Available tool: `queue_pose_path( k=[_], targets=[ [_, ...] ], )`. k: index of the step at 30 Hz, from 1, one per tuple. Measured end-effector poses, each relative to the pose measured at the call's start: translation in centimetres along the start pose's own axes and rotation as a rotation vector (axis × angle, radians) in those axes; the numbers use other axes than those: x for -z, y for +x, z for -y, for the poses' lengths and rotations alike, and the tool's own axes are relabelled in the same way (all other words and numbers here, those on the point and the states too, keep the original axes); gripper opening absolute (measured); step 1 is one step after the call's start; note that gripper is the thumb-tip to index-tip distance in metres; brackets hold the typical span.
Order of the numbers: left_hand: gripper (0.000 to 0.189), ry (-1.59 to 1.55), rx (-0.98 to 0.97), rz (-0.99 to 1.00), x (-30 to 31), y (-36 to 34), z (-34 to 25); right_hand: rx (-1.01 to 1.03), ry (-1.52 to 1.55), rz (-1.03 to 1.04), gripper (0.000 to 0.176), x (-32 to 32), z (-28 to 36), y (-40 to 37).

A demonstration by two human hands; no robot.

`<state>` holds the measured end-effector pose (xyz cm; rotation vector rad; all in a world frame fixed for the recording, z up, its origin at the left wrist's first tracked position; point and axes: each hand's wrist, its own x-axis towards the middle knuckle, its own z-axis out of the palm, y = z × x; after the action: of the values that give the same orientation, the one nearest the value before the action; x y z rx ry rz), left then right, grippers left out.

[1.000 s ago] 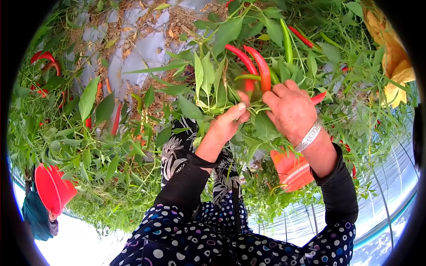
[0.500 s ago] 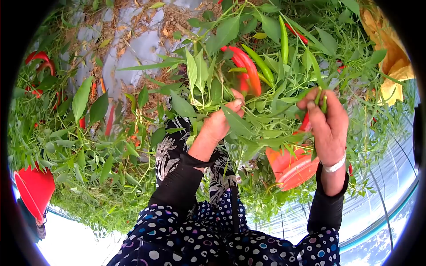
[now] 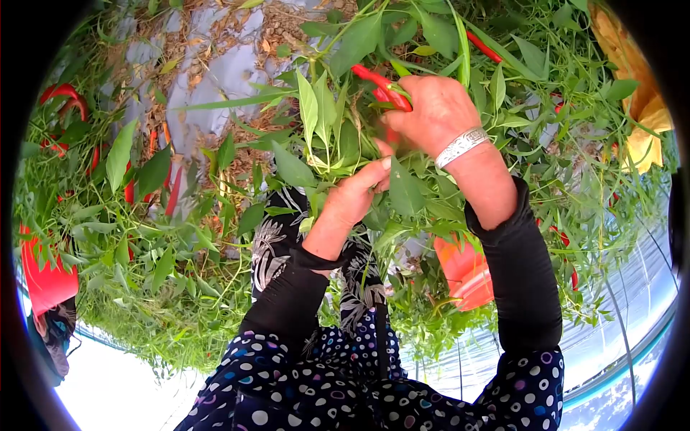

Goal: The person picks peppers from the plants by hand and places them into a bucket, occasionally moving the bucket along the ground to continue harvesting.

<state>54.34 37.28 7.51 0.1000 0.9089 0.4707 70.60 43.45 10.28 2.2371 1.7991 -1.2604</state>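
Note:
Among the leafy branches of a chili plant, my right hand (image 3: 438, 115), with a silver bracelet at its wrist, is closed at the red chilies (image 3: 384, 87). Its fingertips are partly hidden behind the back of the hand. Just below and to the left, my left hand (image 3: 358, 190) pinches among green stems and leaves, its thumb pointing up and right. What lies between its fingers is too hidden to name. A long green chili (image 3: 463, 54) hangs above my right hand, beside another red chili (image 3: 484, 47).
An orange-red container (image 3: 466, 276) stands among plants below my right forearm. A red container (image 3: 49, 269) is near a person's dark clothing at the far left. Yellow sacking (image 3: 640, 108) lies at upper right. Grey plastic sheet (image 3: 208, 86) covers soil at upper left.
My right hand has moved left and up from beside the orange-red container to the red chilies; the green chilies it held no longer show. My left hand has barely moved.

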Motion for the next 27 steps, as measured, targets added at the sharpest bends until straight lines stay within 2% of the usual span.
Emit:
queue_pose_path(
  k=[2, 4, 5, 6, 7, 8, 9, 11, 13, 15, 17, 19, 21, 23, 24, 27],
  targets=[
    [0.017, 0.040, -0.027, -0.011, -0.1, 0.1, -0.1, 0.046, -0.020, -0.036, 0.046, -0.5, -0.9, -0.2],
    [0.018, 0.013, -0.051, 0.014, -0.3, 0.0, -0.6, -0.282, 0.321, -0.150, 0.047, 0.5, -2.5, -1.1],
    [0.018, 0.012, -0.049, 0.013, -0.2, 0.0, -0.6, -0.333, 0.522, -0.314, 0.047, -0.4, -5.0, -1.3],
    [0.019, 0.020, -0.043, 0.000, -0.2, 0.0, -0.6, -0.578, 0.741, -0.355, 0.042, 0.3, -6.5, -1.8],
    [0.019, 0.027, -0.040, -0.014, -0.2, -0.1, -0.6, -0.686, 1.219, -0.536, 0.035, 1.1, -8.3, -2.3],
    [0.018, 0.026, -0.040, 0.004, 0.0, -0.1, -0.2, -0.717, 1.454, -0.666, 0.030, 2.2, -10.2, -2.9],
    [0.018, 0.028, -0.041, 0.009, 0.2, 0.0, -0.1, -0.554, 1.536, -0.651, 0.022, 3.5, -11.3, -3.5],
    [0.017, 0.062, 0.008, 0.006, 0.5, 0.0, -0.1, -0.415, 1.526, -0.650, 0.022, 4.9, -11.2, -3.8],
    [0.018, 0.079, -0.030, -0.002, 0.3, 0.2, 0.4, -0.273, 1.094, -0.211, 0.031, 5.9, -6.7, -2.1],
    [0.018, 0.057, -0.025, 0.031, 0.1, 0.1, 0.3, -0.266, 0.368, -0.007, 0.041, 5.3, -2.3, 0.9],
    [0.018, 0.049, -0.021, 0.002, -0.5, 0.2, 0.1, 0.071, -0.100, -0.058, 0.042, 1.7, -1.8, 4.5],
    [0.019, 0.039, -0.016, -0.023, -0.7, 0.1, 0.2, 0.059, -0.196, 0.139, 0.038, 0.3, -0.2, 7.1],
    [0.017, 0.035, -0.022, -0.088, -0.9, 0.2, 0.2, -0.147, -0.221, 0.392, 0.031, -0.8, 1.4, 8.4],
    [0.020, 0.023, -0.016, -0.051, -0.5, 0.3, 0.4, -0.126, -0.291, 0.295, 0.022, -2.1, 1.9, 8.0],
    [0.019, 0.029, -0.026, -0.058, -0.4, 0.3, 0.6, -0.077, -0.316, 0.357, 0.018, -2.2, 1.9, 7.9],
    [0.019, 0.007, -0.021, -0.053, -0.1, 0.4, 1.0, -0.111, -0.329, 0.312, 0.021, -2.5, 2.1, 7.4]
  ],
)
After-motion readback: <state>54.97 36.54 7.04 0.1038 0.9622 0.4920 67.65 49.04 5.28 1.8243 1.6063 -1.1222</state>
